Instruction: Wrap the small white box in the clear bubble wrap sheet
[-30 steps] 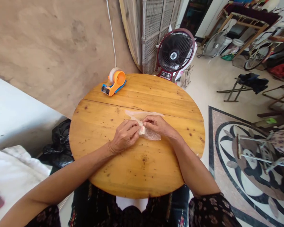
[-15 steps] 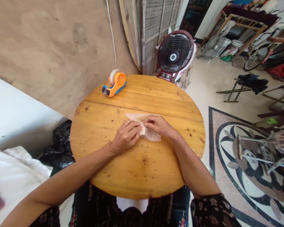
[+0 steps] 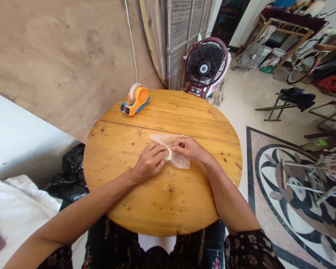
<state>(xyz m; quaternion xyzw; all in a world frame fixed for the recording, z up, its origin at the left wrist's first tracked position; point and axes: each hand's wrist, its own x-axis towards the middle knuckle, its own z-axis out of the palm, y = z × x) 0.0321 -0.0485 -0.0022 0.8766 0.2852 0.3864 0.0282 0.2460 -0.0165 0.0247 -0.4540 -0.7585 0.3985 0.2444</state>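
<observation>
A clear plastic bag [image 3: 180,160] lies flat near the middle of a round wooden table [image 3: 145,194]. My left hand [image 3: 149,162] and my right hand [image 3: 189,148] meet over it, fingers curled and pinching the bag around a small pale item [image 3: 169,154] inside it. Both hands rest on the tabletop. An orange and blue tape dispenser [image 3: 136,98] sits at the table's far left edge, well away from both hands.
A red-framed floor fan [image 3: 205,68] stands just beyond the table. A woven screen [image 3: 182,33] leans on the wall behind it. A black bag [image 3: 71,172] lies on the floor at left. Folding stands and clutter fill the right side.
The hands have barely shifted; the fingers work slightly at the bag in the same spot. The view has drifted a little.
</observation>
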